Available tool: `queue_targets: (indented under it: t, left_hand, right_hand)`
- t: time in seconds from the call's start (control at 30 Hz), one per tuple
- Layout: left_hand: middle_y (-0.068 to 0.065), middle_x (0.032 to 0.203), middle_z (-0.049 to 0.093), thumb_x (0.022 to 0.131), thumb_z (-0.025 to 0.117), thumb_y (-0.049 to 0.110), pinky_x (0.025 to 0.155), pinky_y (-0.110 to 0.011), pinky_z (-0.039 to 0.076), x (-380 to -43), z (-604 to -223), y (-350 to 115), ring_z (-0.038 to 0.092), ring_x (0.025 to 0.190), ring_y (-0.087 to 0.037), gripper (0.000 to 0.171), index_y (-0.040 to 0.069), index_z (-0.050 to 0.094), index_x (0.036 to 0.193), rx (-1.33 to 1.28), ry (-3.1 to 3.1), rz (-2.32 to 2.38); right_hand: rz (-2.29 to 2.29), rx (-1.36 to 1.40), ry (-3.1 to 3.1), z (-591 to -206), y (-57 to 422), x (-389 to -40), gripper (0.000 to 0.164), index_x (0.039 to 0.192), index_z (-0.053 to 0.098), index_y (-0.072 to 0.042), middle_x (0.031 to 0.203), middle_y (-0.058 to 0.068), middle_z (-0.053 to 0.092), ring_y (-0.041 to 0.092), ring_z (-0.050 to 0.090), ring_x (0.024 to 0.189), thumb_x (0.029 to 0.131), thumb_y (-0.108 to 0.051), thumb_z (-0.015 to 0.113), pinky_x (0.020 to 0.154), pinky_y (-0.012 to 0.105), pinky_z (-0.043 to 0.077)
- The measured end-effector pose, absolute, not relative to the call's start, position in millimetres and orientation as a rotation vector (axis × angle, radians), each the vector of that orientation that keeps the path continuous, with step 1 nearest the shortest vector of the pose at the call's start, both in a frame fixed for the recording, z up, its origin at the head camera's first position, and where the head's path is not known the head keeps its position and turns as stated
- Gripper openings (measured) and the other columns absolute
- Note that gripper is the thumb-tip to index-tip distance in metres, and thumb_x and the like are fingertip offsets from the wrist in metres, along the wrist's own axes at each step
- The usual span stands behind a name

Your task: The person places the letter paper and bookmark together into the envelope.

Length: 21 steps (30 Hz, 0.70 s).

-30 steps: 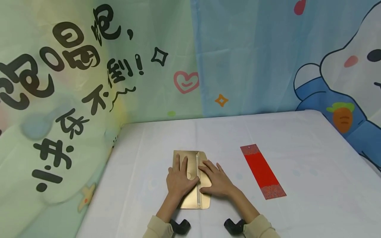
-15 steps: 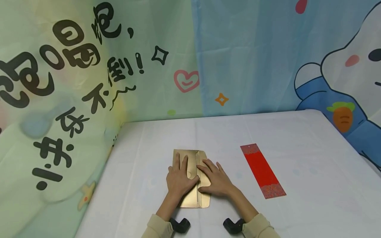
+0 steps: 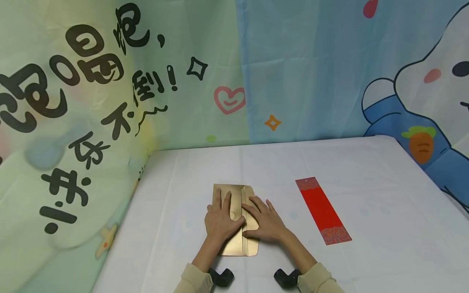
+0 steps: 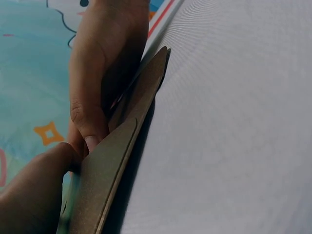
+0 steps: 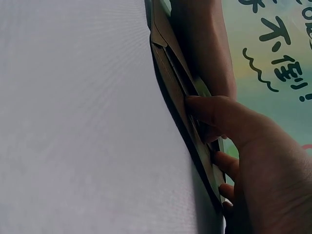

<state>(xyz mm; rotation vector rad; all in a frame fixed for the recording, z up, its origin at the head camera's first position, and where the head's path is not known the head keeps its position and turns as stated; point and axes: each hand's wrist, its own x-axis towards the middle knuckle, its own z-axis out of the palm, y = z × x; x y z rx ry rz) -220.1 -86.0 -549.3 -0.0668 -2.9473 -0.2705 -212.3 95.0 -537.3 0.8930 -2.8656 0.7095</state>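
A gold paper envelope lies on the white table, its long flap folded out to the right. My left hand rests spread on the envelope's body, thumb pointing at the crease. With fingers extended, my right hand touches the flap and the crease close to the left thumb. In the left wrist view the envelope shows low and edge-on, with part of its far side hidden behind the hands. From the right wrist, thumb and fingertips of the right hand press along the slightly raised flap.
A red strip with patterned ends and a small hole lies slanted to the right of the envelope. Black wrist-worn pieces sit beside both cuffs. A printed curtain closes off the table's back and left sides.
My right hand has slid very slightly left, toward the crease. The left hand stays put on the envelope, and the red strip lies as before.
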Motion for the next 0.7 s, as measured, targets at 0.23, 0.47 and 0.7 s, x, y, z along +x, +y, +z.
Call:
queue_targets:
  t: [0.23,0.47,0.7]
  left_hand:
    - [-0.006,0.153,0.015,0.066,0.050,0.068,0.046,-0.028,0.034,-220.0,-549.5,-86.0,0.047,0.080,-0.029,0.091,0.026,0.031,0.145,-0.070,-2.944,-0.272]
    - [-0.006,0.153,0.015,0.066,0.051,0.067,0.046,-0.029,0.034,-219.6,-550.6,-86.1,0.047,0.079,-0.029,0.091,0.026,0.032,0.144,-0.077,-2.932,-0.286]
    - [-0.006,0.153,0.015,0.066,0.051,0.066,0.046,-0.028,0.033,-219.0,-549.9,-86.3,0.046,0.078,-0.028,0.090,0.026,0.032,0.144,-0.079,-2.922,-0.292]
  right_hand:
    - [0.713,0.886,-2.857,-535.9,94.3,-210.2,0.082,0.136,0.046,-0.012,0.143,0.017,0.034,0.033,0.024,0.134,0.070,-0.056,0.065,0.105,0.054,0.014]
    - [0.712,0.881,-2.855,-534.6,93.1,-208.8,0.081,0.136,0.047,-0.012,0.142,0.017,0.034,0.033,0.024,0.134,0.070,-0.055,0.065,0.104,0.055,0.015]
    - [0.648,0.863,-2.898,-537.6,93.0,-210.7,0.081,0.138,0.045,-0.015,0.144,0.014,0.032,0.030,0.021,0.136,0.071,-0.059,0.062,0.106,0.053,0.013]
